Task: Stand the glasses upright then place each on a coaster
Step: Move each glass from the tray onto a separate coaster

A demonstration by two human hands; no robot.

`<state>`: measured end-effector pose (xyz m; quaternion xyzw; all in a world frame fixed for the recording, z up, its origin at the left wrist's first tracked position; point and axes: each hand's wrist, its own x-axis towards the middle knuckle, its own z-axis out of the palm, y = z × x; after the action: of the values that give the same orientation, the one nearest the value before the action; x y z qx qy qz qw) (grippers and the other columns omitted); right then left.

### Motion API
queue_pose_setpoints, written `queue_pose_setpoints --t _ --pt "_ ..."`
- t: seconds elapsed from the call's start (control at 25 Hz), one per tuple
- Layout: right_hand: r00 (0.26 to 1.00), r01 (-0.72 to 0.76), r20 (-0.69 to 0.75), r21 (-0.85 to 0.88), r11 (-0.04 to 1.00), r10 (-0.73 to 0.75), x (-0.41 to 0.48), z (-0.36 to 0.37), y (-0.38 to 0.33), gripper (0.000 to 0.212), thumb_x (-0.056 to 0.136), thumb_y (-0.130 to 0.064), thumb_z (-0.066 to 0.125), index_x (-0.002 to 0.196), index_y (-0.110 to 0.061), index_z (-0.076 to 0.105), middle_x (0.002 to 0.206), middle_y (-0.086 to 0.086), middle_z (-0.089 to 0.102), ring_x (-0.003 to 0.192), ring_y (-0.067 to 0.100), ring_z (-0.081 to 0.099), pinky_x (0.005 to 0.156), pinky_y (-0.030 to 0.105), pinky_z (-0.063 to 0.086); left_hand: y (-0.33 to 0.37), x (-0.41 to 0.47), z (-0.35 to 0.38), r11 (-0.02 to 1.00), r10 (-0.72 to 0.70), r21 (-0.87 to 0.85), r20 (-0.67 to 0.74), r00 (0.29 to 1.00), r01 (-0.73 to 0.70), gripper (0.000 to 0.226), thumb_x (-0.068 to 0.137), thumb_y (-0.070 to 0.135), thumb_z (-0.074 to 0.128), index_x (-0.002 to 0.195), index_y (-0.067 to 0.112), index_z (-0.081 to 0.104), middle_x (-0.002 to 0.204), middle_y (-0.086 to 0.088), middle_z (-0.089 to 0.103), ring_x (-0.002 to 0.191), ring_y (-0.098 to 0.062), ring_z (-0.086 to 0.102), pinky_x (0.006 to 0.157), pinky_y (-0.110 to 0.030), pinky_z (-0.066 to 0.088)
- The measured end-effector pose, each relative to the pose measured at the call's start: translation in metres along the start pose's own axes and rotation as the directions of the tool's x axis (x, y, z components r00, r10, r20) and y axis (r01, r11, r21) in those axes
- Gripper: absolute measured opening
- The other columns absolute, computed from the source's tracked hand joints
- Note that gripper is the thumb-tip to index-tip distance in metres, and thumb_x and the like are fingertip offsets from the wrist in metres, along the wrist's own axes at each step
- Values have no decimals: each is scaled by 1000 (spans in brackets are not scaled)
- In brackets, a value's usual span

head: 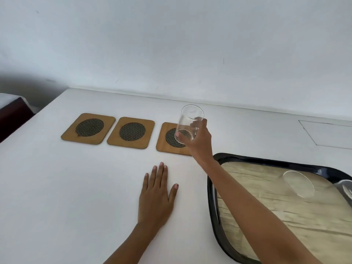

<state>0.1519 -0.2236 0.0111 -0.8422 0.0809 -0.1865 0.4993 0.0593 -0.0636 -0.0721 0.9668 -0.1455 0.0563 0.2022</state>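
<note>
Over the right coaster (163, 144) our right hand (198, 141) grips a glass (188, 121) low and tilted, left hand (156, 195) spread flat on the counter (76, 187); set down off-centre, it could tip off the edge.

Table (76, 187): smooth matt white. Three coasters (131, 132): wood-look, matt, w/ dark woven mesh discs in centres. Tray (266, 161): glossy black rim, pale wood-grain base; glasses (189, 122) clear, smooth, shiny.
</note>
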Motion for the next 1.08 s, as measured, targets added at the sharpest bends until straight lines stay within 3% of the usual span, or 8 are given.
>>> queue_pose_setpoints --t 0.2,0.6,0.84,0.96,1.08 --pt "997 12 76 -63 998 -8 28 26 18 70 73 -38 81 123 -10 41 119 7 57 107 34 58 91 50 48 0 0 1 1000 -8 9 16 1000 8 65 93 54 10 149 21 0 159 4 2 145 -11 -5 121 -37 4" --pt "999 5 39 -123 992 -1 37 38 39 70 73 -41 80 121 -12 40 123 6 57 115 30 54 85 37 47 2 1 0 1000 -8 30 40 999 7 65 94 54 8 148 20 0 159 3 3 146 -13 -4 117 -37 1" --pt "999 15 46 -154 988 -8 37 41 39 74 74 -43 79 127 -11 38 128 7 54 120 30 51 82 28 38 2 1 -2 1000 -6 16 36 999 6 65 94 53 9 149 20 0 159 3 3 146 -12 -4 117 -37 1" --pt "996 -14 79 -150 989 26 35 38 36 92 73 -47 79 140 -7 30 140 11 45 130 30 43 90 26 36 2 0 -2 1000 -4 12 36 999 4 64 94 53 9 148 21 -1 159 4 1 145 -11 -6 117 -36 0" --pt "995 -68 59 -113 991 75 24 25 25 113 73 -47 79 152 -8 8 156 13 26 141 25 33 100 26 31 3 0 -1 1000 -2 15 30 1000 1 65 93 54 8 148 22 -4 159 5 -2 145 -10 -9 119 -35 -3"
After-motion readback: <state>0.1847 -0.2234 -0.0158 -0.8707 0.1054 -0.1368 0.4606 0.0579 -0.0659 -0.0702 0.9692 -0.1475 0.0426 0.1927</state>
